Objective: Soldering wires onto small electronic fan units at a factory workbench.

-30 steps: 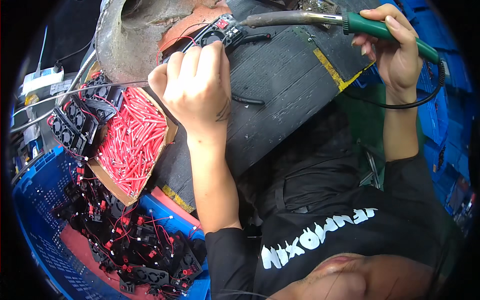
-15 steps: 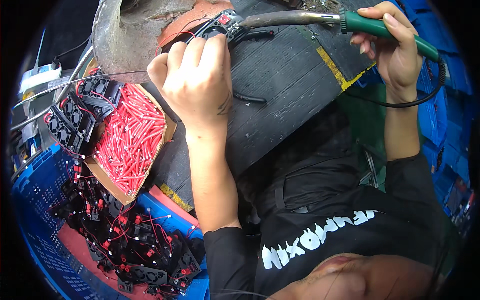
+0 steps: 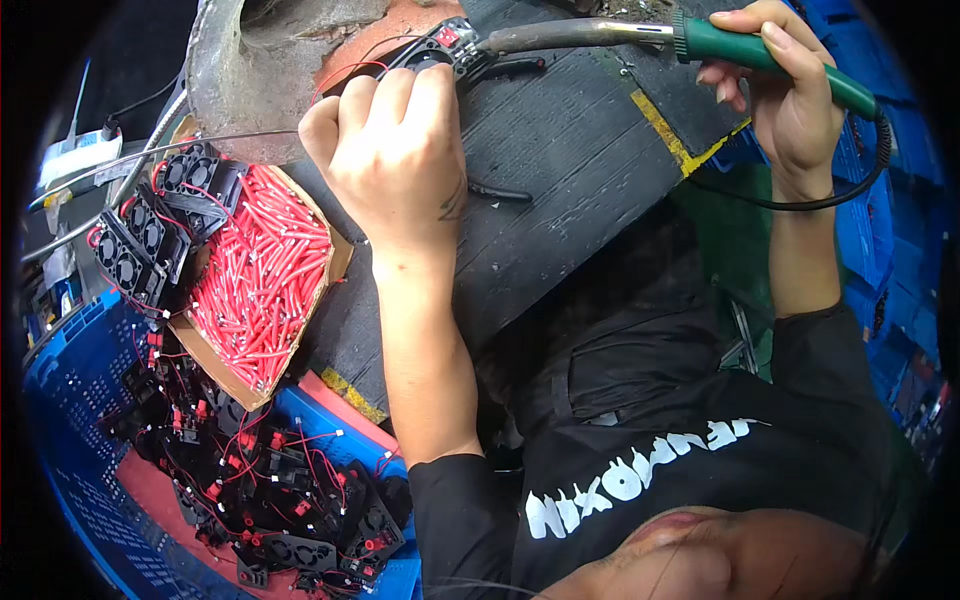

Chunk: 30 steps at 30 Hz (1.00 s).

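My right hand (image 3: 795, 110) is closed around the green handle of a soldering iron (image 3: 725, 42). The iron's long dark tip reaches left to the edge of a small black fan unit (image 3: 440, 48), which has a red connector and thin red and black wires. Just below this unit my left hand (image 3: 395, 150) is closed, back of the hand up, covering part of it. A thin solder wire (image 3: 240, 137) runs in from the left and meets this hand by the thumb; the fingertips are hidden.
A cardboard box (image 3: 342, 262) of short red tubes stands left on the dark worktable (image 3: 560, 170), with black fan units (image 3: 150, 235) beside it. More wired units fill a blue crate (image 3: 75, 440) at lower left. A black-handled tool (image 3: 500, 192) lies near my left wrist.
My left hand has shifted slightly up, farther over the fan unit. The soldering iron has moved a little to the left in my right hand.
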Tool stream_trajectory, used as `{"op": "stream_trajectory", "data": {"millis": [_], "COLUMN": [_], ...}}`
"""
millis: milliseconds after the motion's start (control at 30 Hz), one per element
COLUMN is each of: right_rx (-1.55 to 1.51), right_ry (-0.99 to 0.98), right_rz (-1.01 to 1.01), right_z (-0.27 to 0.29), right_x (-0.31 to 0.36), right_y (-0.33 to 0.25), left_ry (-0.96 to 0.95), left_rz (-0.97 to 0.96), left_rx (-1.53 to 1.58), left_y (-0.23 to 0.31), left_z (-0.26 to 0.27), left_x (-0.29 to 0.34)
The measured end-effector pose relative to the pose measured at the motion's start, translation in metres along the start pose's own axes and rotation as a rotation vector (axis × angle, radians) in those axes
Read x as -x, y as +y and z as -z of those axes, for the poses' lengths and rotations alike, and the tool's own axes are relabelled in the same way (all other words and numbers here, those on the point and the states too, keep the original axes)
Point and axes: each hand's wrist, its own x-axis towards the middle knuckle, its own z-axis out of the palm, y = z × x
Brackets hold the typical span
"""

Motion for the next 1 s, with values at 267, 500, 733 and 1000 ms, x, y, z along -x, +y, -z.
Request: {"op": "stream_trajectory", "data": {"millis": [267, 500, 733, 1000], "right_rx": [-0.010, -0.018, -0.011, -0.003], "right_ry": [-0.007, 0.003, -0.005, 0.013], "right_rz": [-0.006, 0.004, 0.010, 0.019], "right_z": [0.0002, -0.0020, -0.0018, -0.0031], "right_x": [0.0007, 0.0033, 0.0030, 0.0027], "right_y": [0.0006, -0.0012, -0.0003, -0.0025], "left_ry": [0.009, -0.010, -0.009, 0.014], "left_rz": [0.006, -0.003, 0.004, -0.003], "left_rx": [0.000, 0.002, -0.003, 0.016], "left_y": [0.0006, 0.0002, 0.0003, -0.0003], "left_z": [-0.0021, 0.0001, -0.0010, -0.0031], "left_x": [0.0005, 0.0004, 0.0003, 0.0002]}}
